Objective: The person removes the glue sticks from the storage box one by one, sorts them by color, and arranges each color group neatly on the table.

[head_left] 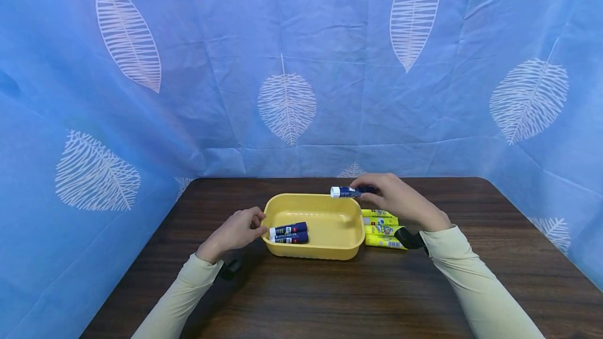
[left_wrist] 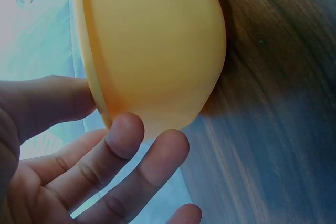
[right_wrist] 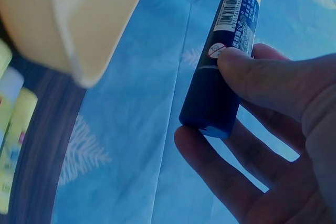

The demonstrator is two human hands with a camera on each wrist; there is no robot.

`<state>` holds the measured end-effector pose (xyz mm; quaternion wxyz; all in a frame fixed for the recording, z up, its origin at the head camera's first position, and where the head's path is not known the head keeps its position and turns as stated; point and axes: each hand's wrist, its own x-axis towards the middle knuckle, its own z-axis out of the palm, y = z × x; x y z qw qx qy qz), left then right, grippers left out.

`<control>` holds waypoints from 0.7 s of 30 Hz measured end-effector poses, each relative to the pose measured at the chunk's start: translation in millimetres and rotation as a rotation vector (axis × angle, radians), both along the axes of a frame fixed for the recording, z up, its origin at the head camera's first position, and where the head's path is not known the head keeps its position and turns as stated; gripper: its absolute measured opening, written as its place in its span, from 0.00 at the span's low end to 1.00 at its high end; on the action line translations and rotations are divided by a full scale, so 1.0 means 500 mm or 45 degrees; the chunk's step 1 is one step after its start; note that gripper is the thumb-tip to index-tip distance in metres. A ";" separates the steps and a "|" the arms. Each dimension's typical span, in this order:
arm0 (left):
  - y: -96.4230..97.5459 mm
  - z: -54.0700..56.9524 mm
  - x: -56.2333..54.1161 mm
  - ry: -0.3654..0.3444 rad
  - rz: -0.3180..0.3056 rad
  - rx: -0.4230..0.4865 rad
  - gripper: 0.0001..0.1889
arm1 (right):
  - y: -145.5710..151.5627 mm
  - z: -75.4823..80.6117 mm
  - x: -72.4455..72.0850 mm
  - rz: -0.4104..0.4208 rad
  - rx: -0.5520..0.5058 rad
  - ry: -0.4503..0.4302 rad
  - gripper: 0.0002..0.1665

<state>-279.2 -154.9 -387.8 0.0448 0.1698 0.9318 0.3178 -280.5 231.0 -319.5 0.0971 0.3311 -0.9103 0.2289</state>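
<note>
My right hand [head_left: 400, 198] grips a dark blue glue stick [right_wrist: 223, 61] with a white end, thumb on its label and fingers behind it. The stick is held sideways above the right rear rim of a yellow plastic basin [head_left: 330, 253]. With my left hand [head_left: 240, 230] I pinch the basin's left rim, thumb at the lip and fingertips against the outer wall [left_wrist: 157, 45]. Inside the basin, at its left end, two more blue glue sticks [head_left: 291, 237] lie side by side, white ends to the left.
Several yellow tubes [head_left: 383, 241] lie in a row on the dark wood table [head_left: 301, 297], just right of the basin and partly under my right wrist. A blue curtain [head_left: 212, 93] with white leaf prints hangs behind and at both sides of the table.
</note>
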 end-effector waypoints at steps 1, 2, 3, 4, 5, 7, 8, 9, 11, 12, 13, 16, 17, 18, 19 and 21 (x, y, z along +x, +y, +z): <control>0.000 0.000 0.000 0.001 -0.002 0.001 0.15 | 0.007 0.000 0.001 -0.010 0.004 0.005 0.17; 0.000 0.000 0.000 0.002 -0.005 0.001 0.15 | 0.014 0.000 0.002 -0.018 0.005 0.013 0.16; 0.000 0.000 0.000 0.003 -0.006 0.003 0.15 | 0.021 -0.001 0.004 -0.024 0.004 0.017 0.16; 0.000 0.000 0.000 0.004 -0.008 0.004 0.15 | 0.029 -0.001 0.005 -0.029 0.006 0.025 0.17; 0.000 0.000 0.000 0.005 -0.009 0.005 0.15 | 0.036 -0.003 0.006 -0.036 0.010 0.036 0.17; 0.000 0.000 0.000 0.007 -0.010 0.005 0.15 | 0.051 -0.006 0.007 -0.059 0.014 0.048 0.17; 0.000 0.000 0.000 0.009 -0.009 0.005 0.15 | 0.058 -0.007 0.009 -0.067 0.013 0.051 0.17; 0.000 0.000 0.000 0.011 -0.007 0.005 0.15 | 0.065 -0.009 0.010 -0.079 0.014 0.051 0.17; 0.001 0.000 0.000 0.014 -0.004 0.001 0.15 | 0.080 -0.013 0.012 -0.107 0.024 0.058 0.17; 0.001 0.000 0.000 0.016 -0.002 -0.001 0.15 | 0.087 -0.014 0.014 -0.121 0.025 0.056 0.17; 0.001 0.000 0.000 0.016 0.000 -0.002 0.15 | 0.094 -0.015 0.016 -0.136 0.030 0.054 0.18; 0.002 -0.001 -0.002 0.014 0.005 -0.004 0.15 | 0.118 -0.020 0.024 -0.185 0.035 0.049 0.19; 0.002 -0.001 -0.002 0.015 0.006 -0.004 0.15 | 0.126 -0.022 0.027 -0.200 0.035 0.052 0.19; 0.002 -0.002 -0.003 0.014 0.007 -0.001 0.15 | 0.133 -0.023 0.030 -0.213 0.033 0.056 0.19; 0.002 -0.003 -0.004 0.014 0.007 0.000 0.16 | 0.141 -0.025 0.033 -0.226 0.037 0.069 0.19; 0.001 -0.004 -0.005 0.014 0.008 0.003 0.16 | 0.153 -0.028 0.037 -0.241 0.041 0.089 0.19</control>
